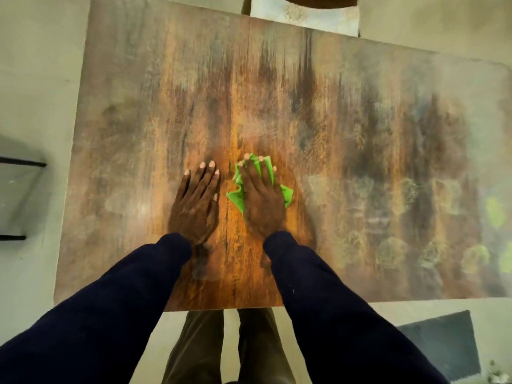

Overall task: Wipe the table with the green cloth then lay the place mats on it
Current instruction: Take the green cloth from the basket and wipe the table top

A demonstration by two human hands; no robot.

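A brown wooden table [277,92] fills most of the view. Near its middle, toward the front edge, lies the crumpled green cloth [237,194]. My right hand [261,199] presses flat on top of the cloth, fingers spread over it. My left hand [195,202] rests flat on the bare wood just left of the cloth, fingers apart and holding nothing. Both arms wear dark blue sleeves. No place mats are in view.
A chair with a pale patterned seat [304,15] stands at the table's far side. A glass shelf with a dark frame [19,187] is on the left. A dark mat [443,342] lies on the floor at the lower right. Pale floor surrounds the table.
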